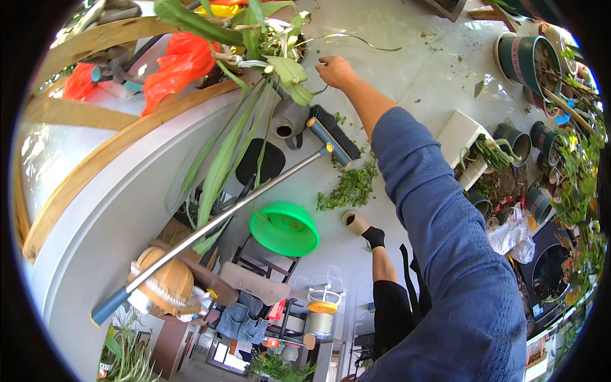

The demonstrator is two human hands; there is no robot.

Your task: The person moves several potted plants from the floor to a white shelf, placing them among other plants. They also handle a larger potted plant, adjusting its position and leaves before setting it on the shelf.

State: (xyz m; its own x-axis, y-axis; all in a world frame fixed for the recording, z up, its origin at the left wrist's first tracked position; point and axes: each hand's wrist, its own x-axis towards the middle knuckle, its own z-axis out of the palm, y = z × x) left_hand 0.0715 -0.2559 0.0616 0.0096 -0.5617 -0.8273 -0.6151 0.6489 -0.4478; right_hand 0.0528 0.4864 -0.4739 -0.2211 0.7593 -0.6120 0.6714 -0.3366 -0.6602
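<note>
My right hand [336, 71] reaches out over the pale floor, with the fingers bent and a small gap between them. Nothing shows in its grasp. Just left of it is a potted plant with long, flat green leaves [286, 71], and one thin leaf tip comes close to the wrist. Below the plant, a grey watering can [290, 119] sits on the floor. Beside the can is the black-bristled head of a broom [334, 133], whose metal handle [229, 210] slants down to the left. My left hand is out of view.
A pile of green cuttings [351, 186] lies near my slippered foot [358, 222]. A green basin [285, 229] is beyond the broom handle. Green plant pots [518, 62] and a white planter box [458, 138] line the right. Red plastic bags [176, 67] are by the wooden rail [129, 126].
</note>
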